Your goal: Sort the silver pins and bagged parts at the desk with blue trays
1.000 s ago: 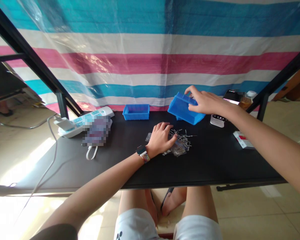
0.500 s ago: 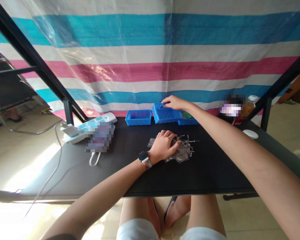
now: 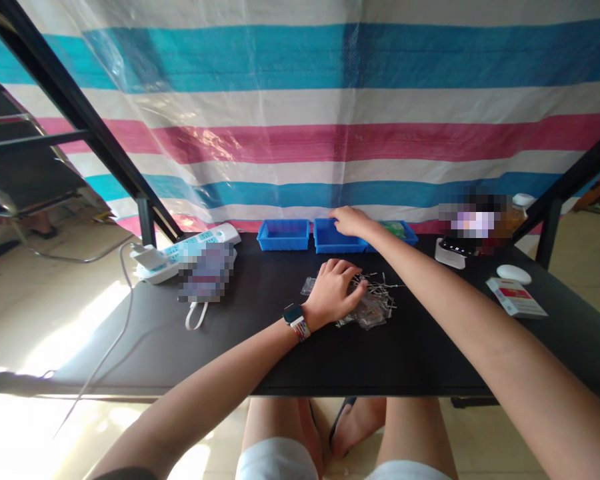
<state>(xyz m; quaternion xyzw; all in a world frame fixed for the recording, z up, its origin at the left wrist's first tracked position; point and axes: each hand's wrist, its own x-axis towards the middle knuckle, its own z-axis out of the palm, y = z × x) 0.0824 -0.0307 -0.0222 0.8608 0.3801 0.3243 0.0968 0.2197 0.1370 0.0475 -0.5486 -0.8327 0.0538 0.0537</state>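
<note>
Since a second ago the middle bin [image 3: 337,241] has come down out of the air and now sits at the back of the desk [image 3: 420,347] between the left bin [image 3: 283,237] and the right bin [image 3: 404,231]. The right hand [image 3: 349,221] has its grip curled over the rim. The left hand [image 3: 335,290] lies flat on the pins [image 3: 379,300], grip open.

Left hand [image 3: 336,288] flat, right hand [image 3: 351,221] outstretched
</note>
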